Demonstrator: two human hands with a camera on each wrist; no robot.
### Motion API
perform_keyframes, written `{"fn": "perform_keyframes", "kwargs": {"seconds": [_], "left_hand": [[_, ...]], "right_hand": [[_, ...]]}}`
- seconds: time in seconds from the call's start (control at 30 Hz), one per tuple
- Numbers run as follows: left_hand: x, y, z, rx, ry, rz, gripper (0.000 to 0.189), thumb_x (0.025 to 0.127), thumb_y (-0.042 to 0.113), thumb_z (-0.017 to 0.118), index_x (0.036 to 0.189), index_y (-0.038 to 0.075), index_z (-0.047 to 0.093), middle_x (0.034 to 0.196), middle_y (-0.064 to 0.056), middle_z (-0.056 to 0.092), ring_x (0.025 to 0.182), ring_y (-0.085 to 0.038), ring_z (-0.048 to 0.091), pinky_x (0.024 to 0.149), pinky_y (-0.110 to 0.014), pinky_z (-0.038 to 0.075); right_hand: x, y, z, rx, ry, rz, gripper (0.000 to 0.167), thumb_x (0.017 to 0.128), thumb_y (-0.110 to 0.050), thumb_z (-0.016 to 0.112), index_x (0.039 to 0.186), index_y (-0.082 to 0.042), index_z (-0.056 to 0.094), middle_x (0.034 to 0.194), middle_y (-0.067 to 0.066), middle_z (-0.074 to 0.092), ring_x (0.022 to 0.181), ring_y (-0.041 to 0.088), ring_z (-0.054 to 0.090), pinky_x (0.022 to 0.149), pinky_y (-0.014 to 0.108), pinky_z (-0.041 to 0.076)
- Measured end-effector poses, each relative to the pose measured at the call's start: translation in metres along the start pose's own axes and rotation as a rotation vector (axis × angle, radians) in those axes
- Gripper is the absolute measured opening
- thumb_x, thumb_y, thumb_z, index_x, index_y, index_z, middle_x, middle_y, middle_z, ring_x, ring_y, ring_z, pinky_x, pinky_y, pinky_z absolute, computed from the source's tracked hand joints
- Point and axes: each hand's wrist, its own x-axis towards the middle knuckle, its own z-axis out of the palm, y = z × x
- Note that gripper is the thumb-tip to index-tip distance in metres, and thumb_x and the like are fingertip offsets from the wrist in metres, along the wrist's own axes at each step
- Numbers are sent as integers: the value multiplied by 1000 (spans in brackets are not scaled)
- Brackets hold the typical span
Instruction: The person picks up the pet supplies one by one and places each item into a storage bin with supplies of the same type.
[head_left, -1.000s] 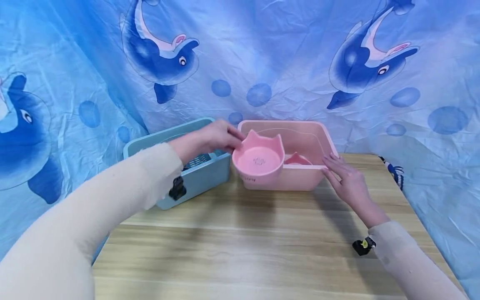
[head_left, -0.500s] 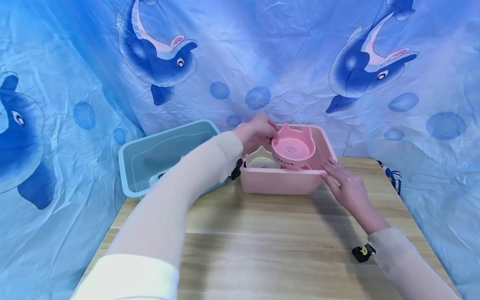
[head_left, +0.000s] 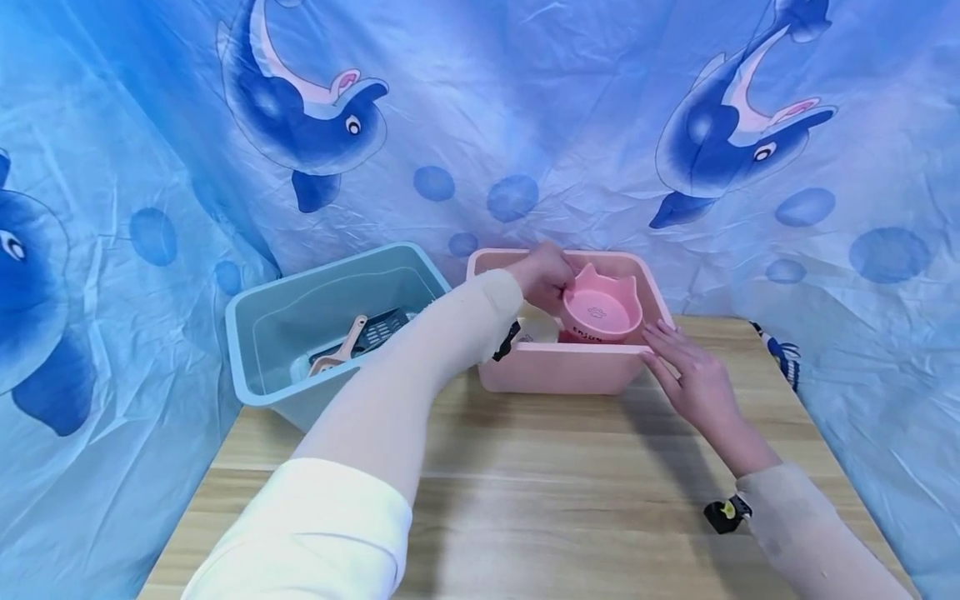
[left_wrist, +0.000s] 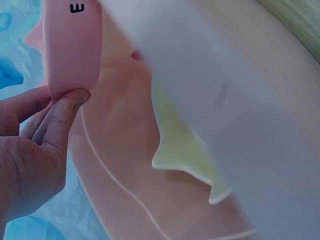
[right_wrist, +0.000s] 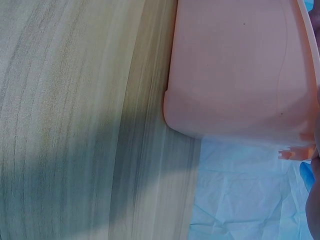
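Note:
In the head view my left hand (head_left: 550, 275) holds a pink cat-eared bowl (head_left: 603, 312) by its left side, inside the opening of the pink bin (head_left: 555, 372). Thumb and fingers pinch the bowl's edge in the left wrist view, and dark lettering marks its outer wall. Lower in the bin sits a pale yellow cat-eared bowl (left_wrist: 175, 132), partly hidden by the front wall. A reddish-pink piece (head_left: 568, 337) peeks out under the held bowl. My right hand (head_left: 693, 375) rests with extended fingers on the bin's front right corner.
Left of the pink bin stands a teal bin (head_left: 234, 354) holding a peach slotted scoop (head_left: 347, 340) and a dark slotted piece (head_left: 381, 330). Both bins stand on a wooden table (head_left: 540, 492). A blue dolphin-print curtain (head_left: 585, 125) hangs behind and at the sides.
My left hand has carried the pink bowl rightward from the pink bin's front left and lowered it into the bin. The teal bin's contents have come into view. My right hand stays at the corner.

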Motion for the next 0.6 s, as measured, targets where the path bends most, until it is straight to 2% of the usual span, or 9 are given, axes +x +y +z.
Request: {"fn": "perform_keyframes", "kwargs": {"seconds": [0.07, 0.13, 0.3, 0.47, 0.6], "left_hand": [[-1, -3, 3, -46, -7, -23, 29, 85, -18, 65, 108, -7, 80, 100, -15, 75, 68, -18, 59, 69, -32, 55], [-3, -5, 6, -149, -30, -63, 28, 88, -21, 61, 107, -11, 77, 96, -16, 69, 67, -20, 54, 71, -36, 50], [-3, -10, 10, -219, -19, -102, 31, 93, -20, 57, 116, -10, 75, 104, -15, 66, 72, -23, 59, 74, -36, 54], [0, -14, 13, -143, 14, -110, 32, 96, -15, 60, 123, -6, 73, 114, -16, 68, 73, -24, 64, 88, -42, 64], [4, -19, 15, -122, 40, -108, 22, 97, -13, 61, 114, -6, 73, 104, -15, 66, 71, -24, 65, 92, -46, 65]], "right_hand": [[1, -1, 2, 4, -3, -1, 49, 87, -3, 84, 134, -2, 73, 135, 17, 72, 129, 39, 67, 110, 59, 51], [2, -1, 3, 10, -4, 0, 48, 87, -3, 84, 134, -1, 74, 134, 17, 73, 128, 40, 68, 109, 59, 51], [4, -2, 5, 31, -8, 21, 46, 86, -2, 84, 131, -1, 75, 132, 18, 73, 126, 42, 69, 104, 63, 54], [5, -2, 4, 21, -21, 43, 46, 87, -2, 84, 132, -2, 74, 133, 18, 73, 127, 42, 68, 100, 65, 54], [4, -2, 2, 18, -27, 46, 46, 87, -2, 84, 132, -1, 75, 134, 18, 73, 127, 42, 68, 99, 66, 54]]}}
